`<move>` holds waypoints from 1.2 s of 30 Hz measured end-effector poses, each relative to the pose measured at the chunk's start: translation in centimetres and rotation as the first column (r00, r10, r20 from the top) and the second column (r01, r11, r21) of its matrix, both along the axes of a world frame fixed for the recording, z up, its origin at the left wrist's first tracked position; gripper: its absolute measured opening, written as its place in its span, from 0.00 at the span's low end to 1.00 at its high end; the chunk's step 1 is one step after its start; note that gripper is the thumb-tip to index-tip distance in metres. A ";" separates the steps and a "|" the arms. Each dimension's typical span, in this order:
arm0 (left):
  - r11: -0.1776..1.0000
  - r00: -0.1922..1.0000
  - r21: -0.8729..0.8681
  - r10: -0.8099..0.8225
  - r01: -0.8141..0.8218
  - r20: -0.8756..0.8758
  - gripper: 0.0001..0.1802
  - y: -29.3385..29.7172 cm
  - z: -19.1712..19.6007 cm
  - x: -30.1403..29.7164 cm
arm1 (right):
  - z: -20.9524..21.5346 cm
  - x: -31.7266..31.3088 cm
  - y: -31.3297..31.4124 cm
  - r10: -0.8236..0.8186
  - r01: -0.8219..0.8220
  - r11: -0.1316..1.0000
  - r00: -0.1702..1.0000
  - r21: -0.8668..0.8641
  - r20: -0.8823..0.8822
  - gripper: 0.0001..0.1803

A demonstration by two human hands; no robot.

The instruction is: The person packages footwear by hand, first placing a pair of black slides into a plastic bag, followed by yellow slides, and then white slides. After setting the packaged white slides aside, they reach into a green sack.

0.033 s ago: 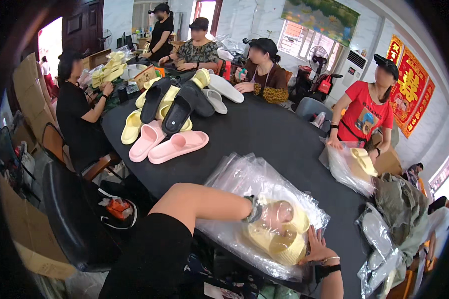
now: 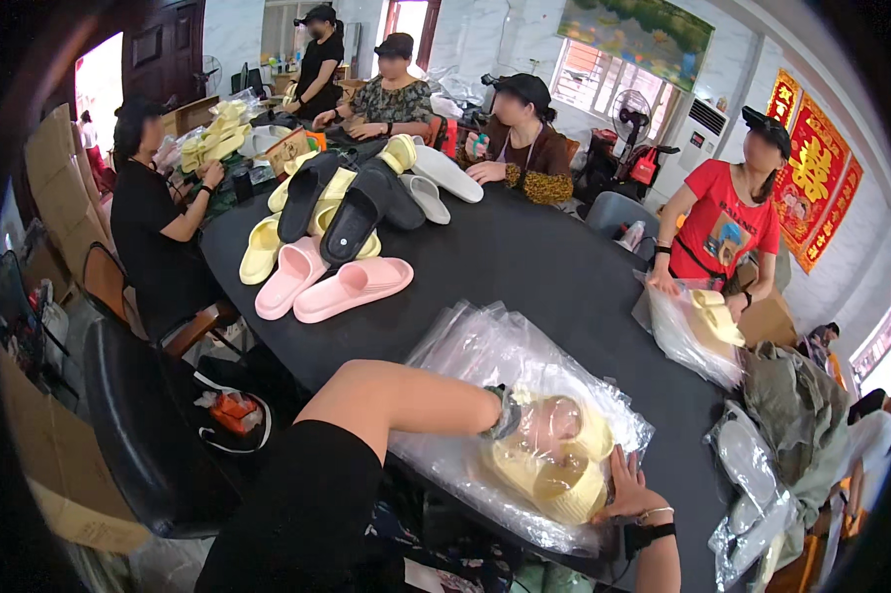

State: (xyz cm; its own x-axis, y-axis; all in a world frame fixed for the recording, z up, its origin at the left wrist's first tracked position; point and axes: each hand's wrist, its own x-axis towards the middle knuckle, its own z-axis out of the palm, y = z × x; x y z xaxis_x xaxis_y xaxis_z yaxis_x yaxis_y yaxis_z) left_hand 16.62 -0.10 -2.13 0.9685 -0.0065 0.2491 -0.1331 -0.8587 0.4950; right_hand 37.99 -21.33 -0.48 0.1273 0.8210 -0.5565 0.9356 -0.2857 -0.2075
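Nothing has moved since the earlier frame: same pose, same layout. Left hand (image 2: 554, 420) is inside a clear plastic bag (image 2: 525, 395), seen thru the film, fingers around a pale yellow slipper (image 2: 549, 469); grip looks closed on it, tho the film blurs the fingertips. Right hand (image 2: 628, 489) lies at the bag's near-right edge, fingers spread wide, pressing bag + slipper down, w/ nothing clasped. Bag sits on top of a stack of clear bags (image 2: 475, 346) at the near edge of the dark tabletop (image 2: 534, 257), a bit right of centre.

Far left on the tabletop: two pink slippers (image 2: 332, 282) side by side, w/ yellow slippers (image 2: 263, 247), black slippers (image 2: 347, 212) and grey slippers (image 2: 436, 178) heaped just beyond them. To the right, a person in a red shirt (image 2: 717, 222) holds yellow slippers in a bag (image 2: 697, 326) at the tabletop's right edge. More filled bags (image 2: 752, 484) hang off the near-right side, beside a grey-green cloth (image 2: 796, 415). Four more persons sit or stand along the far + left sides. Black chair (image 2: 134, 425) stands near left, well apart from the hands.
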 end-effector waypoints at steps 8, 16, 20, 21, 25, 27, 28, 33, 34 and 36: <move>1.000 0.999 0.001 -0.027 0.027 0.039 0.22 -0.5 -1.8 -1.8 | -1.0 0.0 -0.9 -0.033 0.032 0.999 0.999 0.029 0.033 0.90; 0.989 0.989 0.042 0.143 -0.145 0.036 0.18 5.1 0.6 -10.3 | -0.1 -0.9 -0.8 0.030 -0.041 0.993 0.994 0.113 0.103 0.86; 0.890 0.895 -0.150 0.397 -0.430 -0.204 0.15 7.5 1.9 -16.0 | 0.6 -1.3 -0.9 -0.002 -0.008 0.993 0.997 0.117 0.083 0.84; 0.880 0.880 -0.017 0.475 -0.474 0.003 0.13 9.1 -0.2 -18.8 | 0.8 -2.0 -0.2 0.015 -0.021 0.991 0.999 0.130 0.052 0.84; 0.711 0.708 -0.003 0.701 -0.703 0.085 0.12 12.7 -0.5 -24.3 | 0.3 -1.2 -0.9 -0.001 -0.004 0.984 1.000 0.177 0.027 0.84; 0.579 0.547 0.084 0.700 -0.811 0.458 0.12 15.0 0.8 -27.2 | 0.7 -1.9 -0.4 -0.005 -0.001 0.987 0.999 0.159 0.034 0.84; 0.503 0.487 0.001 0.836 -0.864 0.251 0.18 14.8 3.4 -27.0 | 0.8 -1.8 -0.8 -0.017 0.011 0.993 0.999 0.118 0.050 0.84; 0.576 0.345 -0.200 0.694 -0.793 0.632 0.20 7.9 15.1 -21.4 | 0.9 -1.8 -0.9 -0.002 -0.007 0.996 0.995 0.092 0.098 0.83; 0.611 0.422 -0.111 0.654 -0.783 0.627 0.15 6.5 16.6 -20.9 | 0.9 -1.8 -0.5 0.006 -0.014 0.995 0.997 0.102 0.081 0.83; 0.690 0.571 0.098 0.501 -0.717 0.650 0.10 2.3 17.9 -16.4 | 0.6 -1.5 -0.6 0.005 -0.012 0.995 0.997 0.097 0.077 0.82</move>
